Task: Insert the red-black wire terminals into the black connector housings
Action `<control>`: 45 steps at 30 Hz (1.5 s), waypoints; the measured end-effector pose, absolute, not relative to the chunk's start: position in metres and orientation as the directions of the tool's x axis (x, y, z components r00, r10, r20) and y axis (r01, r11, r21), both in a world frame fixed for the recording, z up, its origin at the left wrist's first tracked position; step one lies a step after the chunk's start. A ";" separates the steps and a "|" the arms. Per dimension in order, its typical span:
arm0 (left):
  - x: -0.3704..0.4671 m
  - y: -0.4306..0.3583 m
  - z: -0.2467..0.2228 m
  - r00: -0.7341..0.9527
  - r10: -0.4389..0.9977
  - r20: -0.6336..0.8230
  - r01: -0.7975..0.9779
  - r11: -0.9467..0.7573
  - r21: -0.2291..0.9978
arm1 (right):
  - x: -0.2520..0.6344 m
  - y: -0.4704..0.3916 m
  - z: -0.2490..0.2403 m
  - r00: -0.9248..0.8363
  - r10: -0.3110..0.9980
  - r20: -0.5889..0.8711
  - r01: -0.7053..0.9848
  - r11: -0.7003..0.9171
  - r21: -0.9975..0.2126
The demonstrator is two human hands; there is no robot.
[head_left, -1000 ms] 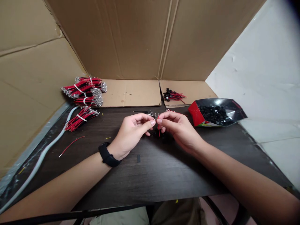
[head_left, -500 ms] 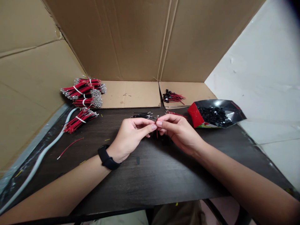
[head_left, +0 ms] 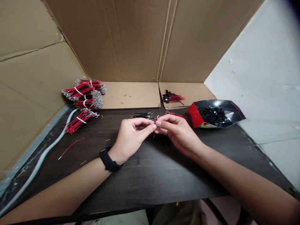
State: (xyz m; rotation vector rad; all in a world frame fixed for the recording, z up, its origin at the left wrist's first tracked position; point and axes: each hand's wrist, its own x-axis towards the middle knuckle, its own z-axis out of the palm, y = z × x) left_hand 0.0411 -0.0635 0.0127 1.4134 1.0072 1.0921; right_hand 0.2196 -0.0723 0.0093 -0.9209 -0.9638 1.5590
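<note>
Thumb against finger, my left hand [head_left: 133, 132] and my right hand [head_left: 177, 129] meet above the dark tabletop. Between their fingertips is a thin red wire [head_left: 154, 135]; its metal-tipped upper end pokes out over the thumbs, and its lower part hangs beneath. The fingers hide whatever else sits at the pinch. Just behind my left hand lies a small pile of black wires [head_left: 142, 115] with metal ends. Red wires [head_left: 175, 115] lie behind my right fingers.
An open box [head_left: 193, 115] of small black plastic parts stands at right. Bundled red and black wires [head_left: 81, 120] are stacked at left beside a pale cable [head_left: 47, 150]. Wires with black connectors [head_left: 172, 97] rest on cardboard. A loose red wire [head_left: 70, 147] lies at left.
The lower part of the red wire has swung slightly left and shows less below the fingers. Both hands keep their pinch in nearly the same place.
</note>
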 end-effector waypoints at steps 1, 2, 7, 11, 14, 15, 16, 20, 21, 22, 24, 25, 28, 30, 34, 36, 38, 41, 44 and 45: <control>0.042 -0.064 0.013 0.228 0.969 0.101 0.024 -0.109 0.994 | 0.219 -0.073 0.010 -0.160 0.985 -0.066 -0.350 -0.119 -0.929; 0.042 -0.064 0.014 0.224 0.969 0.101 0.025 -0.109 0.994 | 0.219 -0.073 0.010 -0.151 0.987 -0.047 -0.331 -0.095 -0.939; 0.043 -0.066 0.015 0.243 0.963 0.119 0.034 -0.131 0.991 | 0.218 -0.076 0.013 -0.099 0.995 0.002 -0.249 -0.022 -0.968; 0.042 -0.066 0.013 0.243 0.961 0.130 0.058 -0.149 0.987 | 0.218 -0.076 0.013 -0.095 0.995 -0.008 -0.233 -0.030 -0.972; 0.042 -0.066 0.012 0.238 0.962 0.137 0.076 -0.159 0.984 | 0.219 -0.077 0.013 -0.102 0.995 -0.013 -0.254 -0.039 -0.966; 0.042 -0.066 0.012 0.237 0.962 0.137 0.077 -0.159 0.984 | 0.219 -0.077 0.012 -0.104 0.994 -0.013 -0.257 -0.040 -0.965; 0.042 -0.065 0.013 0.234 0.963 0.137 0.077 -0.159 0.984 | 0.220 -0.077 0.012 -0.105 0.994 -0.011 -0.257 -0.038 -0.966; 0.043 -0.066 0.014 0.217 0.966 0.139 0.069 -0.158 0.985 | 0.220 -0.077 0.012 -0.089 0.996 -0.002 -0.244 -0.024 -0.969; 0.043 -0.066 0.014 0.211 0.967 0.142 0.067 -0.160 0.985 | 0.221 -0.077 0.013 -0.085 0.996 -0.003 -0.244 -0.024 -0.969; 0.043 -0.066 0.014 0.207 0.968 0.145 0.066 -0.162 0.985 | 0.221 -0.077 0.013 -0.082 0.997 -0.006 -0.247 -0.026 -0.969; 0.044 -0.065 0.015 0.205 0.968 0.145 0.070 -0.163 0.984 | 0.220 -0.077 0.013 -0.085 0.996 -0.015 -0.252 -0.036 -0.967; 0.044 -0.065 0.015 0.207 0.968 0.143 0.073 -0.161 0.984 | 0.220 -0.077 0.012 -0.087 0.996 -0.018 -0.254 -0.040 -0.966; 0.043 -0.065 0.014 0.213 0.968 0.131 0.080 -0.151 0.985 | 0.220 -0.076 0.012 -0.091 0.996 -0.023 -0.254 -0.046 -0.966; 0.043 -0.065 0.014 0.215 0.967 0.136 0.081 -0.157 0.984 | 0.220 -0.076 0.013 -0.098 0.995 -0.027 -0.246 -0.051 -0.968; 0.041 -0.065 0.013 0.226 0.961 0.160 0.083 -0.183 0.980 | 0.220 -0.075 0.014 -0.117 0.993 -0.033 -0.224 -0.059 -0.973; 0.041 -0.065 0.013 0.237 0.958 0.163 0.090 -0.189 0.978 | 0.220 -0.075 0.013 -0.115 0.993 -0.025 -0.219 -0.050 -0.975; 0.041 -0.064 0.014 0.247 0.954 0.170 0.100 -0.199 0.975 | 0.219 -0.075 0.013 -0.113 0.993 -0.021 -0.216 -0.045 -0.975; 0.041 -0.065 0.014 0.275 0.943 0.186 0.121 -0.226 0.966 | 0.218 -0.076 0.014 -0.104 0.994 -0.024 -0.220 -0.046 -0.974; 0.041 -0.067 0.013 0.278 0.933 0.228 0.162 -0.279 0.946 | 0.217 -0.077 0.016 -0.081 0.997 -0.004 -0.205 -0.021 -0.979; 0.041 -0.068 0.013 0.266 0.932 0.247 0.171 -0.298 0.939 | 0.217 -0.077 0.016 -0.076 0.997 0.003 -0.200 -0.012 -0.980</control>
